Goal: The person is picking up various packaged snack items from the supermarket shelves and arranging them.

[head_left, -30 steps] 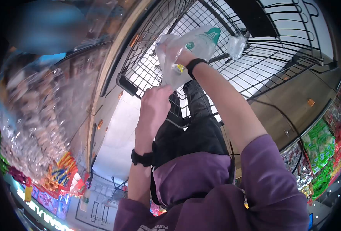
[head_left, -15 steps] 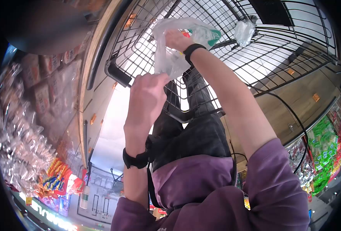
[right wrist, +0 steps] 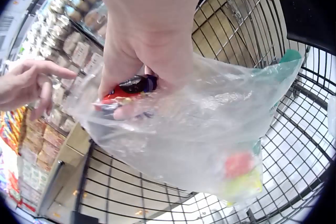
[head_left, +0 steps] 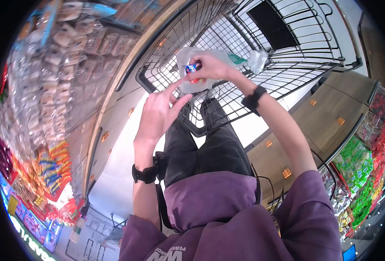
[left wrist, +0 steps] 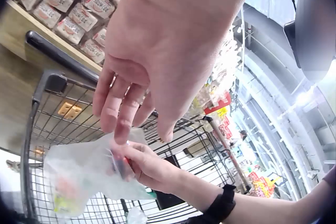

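In the head view my right hand (head_left: 212,67) pinches a small blue and red packet (head_left: 191,68) at the mouth of a thin translucent plastic bag (head_left: 183,56). The right wrist view shows the packet (right wrist: 131,88) between thumb and fingers, against the bag's (right wrist: 184,134) film. Red and yellow items (right wrist: 240,174) show blurred through its lower part. My left hand (head_left: 154,114) is beside the bag, its fingers extended and apart; in the left wrist view the left fingertips (left wrist: 122,133) come close to the right hand (left wrist: 149,169), and whether they touch is unclear.
A black wire cart (head_left: 240,104) surrounds the bag, with another clear plastic bundle (head_left: 257,60) inside it. Shelves of packaged goods (head_left: 62,87) stand on the left. Wooden drawers (head_left: 331,104) and bins of green packets (head_left: 353,165) are on the right.
My left hand has let go of the bag's edge and its fingers have spread. The right hand has come up out of the bag with the packet. The bag hangs lower and looser.
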Demonstrator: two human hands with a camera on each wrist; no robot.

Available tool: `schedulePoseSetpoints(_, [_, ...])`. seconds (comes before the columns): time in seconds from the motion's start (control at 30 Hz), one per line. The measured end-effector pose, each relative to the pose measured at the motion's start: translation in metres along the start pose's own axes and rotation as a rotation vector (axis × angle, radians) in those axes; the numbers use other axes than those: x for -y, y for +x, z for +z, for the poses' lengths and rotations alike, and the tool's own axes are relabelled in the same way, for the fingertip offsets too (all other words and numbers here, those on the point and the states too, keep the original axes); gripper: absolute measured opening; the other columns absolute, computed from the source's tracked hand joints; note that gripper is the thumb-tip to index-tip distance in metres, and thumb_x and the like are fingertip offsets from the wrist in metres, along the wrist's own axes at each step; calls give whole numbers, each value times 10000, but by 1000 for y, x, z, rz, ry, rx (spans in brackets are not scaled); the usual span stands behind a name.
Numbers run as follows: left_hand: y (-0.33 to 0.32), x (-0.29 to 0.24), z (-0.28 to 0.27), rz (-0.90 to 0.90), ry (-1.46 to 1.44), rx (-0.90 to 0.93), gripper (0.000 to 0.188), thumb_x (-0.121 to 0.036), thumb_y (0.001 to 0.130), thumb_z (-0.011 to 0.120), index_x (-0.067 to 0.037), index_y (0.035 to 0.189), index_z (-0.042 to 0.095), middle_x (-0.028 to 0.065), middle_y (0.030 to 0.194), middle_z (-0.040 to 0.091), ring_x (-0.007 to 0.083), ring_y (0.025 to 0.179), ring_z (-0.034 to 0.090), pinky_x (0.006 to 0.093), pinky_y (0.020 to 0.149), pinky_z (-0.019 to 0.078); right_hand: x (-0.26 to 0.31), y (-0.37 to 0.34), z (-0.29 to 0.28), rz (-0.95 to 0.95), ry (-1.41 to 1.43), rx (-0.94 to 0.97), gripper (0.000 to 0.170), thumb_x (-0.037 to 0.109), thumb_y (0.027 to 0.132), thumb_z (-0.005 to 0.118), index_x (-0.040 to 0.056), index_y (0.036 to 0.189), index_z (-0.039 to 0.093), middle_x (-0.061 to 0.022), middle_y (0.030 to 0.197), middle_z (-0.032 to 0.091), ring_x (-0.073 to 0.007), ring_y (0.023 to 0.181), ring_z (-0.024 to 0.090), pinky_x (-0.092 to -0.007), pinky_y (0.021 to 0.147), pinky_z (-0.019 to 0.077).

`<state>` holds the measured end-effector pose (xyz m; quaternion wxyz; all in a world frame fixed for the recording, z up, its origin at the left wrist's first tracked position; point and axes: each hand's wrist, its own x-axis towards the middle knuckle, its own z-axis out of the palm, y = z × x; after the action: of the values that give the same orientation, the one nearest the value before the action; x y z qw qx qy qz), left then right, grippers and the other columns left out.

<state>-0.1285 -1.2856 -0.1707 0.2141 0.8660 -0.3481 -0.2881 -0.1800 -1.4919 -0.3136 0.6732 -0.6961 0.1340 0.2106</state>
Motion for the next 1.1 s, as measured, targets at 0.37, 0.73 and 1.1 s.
schedulePoseSetpoints(0.37, [-51, -66, -24, -130, -672, -307, 438, -127, 827, 823, 46, 1164, 603, 129, 1035, 722, 151, 930, 706, 276, 734, 580, 119, -123, 55, -194, 606, -162, 378, 281, 998, 626, -41, 1197, 608, -89, 1061, 649, -139, 857, 675, -275, 655, 624])
schedulePoseSetpoints(0.73, [-139, -64, -84, 93, -855, -486, 376, -65, 822, 813, 10, 1162, 672, 74, 1081, 683, 127, 907, 648, 288, 825, 531, 200, -179, 97, -414, 396, -180, 119, 70, 929, 701, 13, 918, 597, -2, 918, 630, -35, 775, 575, -196, 658, 463])
schedulePoseSetpoints(1.1, [-240, -29, -137, 82, -973, -868, 427, -283, 1089, 443, 67, 1143, 682, 46, 792, 681, 64, 627, 586, 206, 557, 462, 290, -183, 224, -508, 306, 68, 185, 218, 1045, 561, 37, 1016, 540, 4, 832, 582, -54, 746, 544, -223, 678, 438])
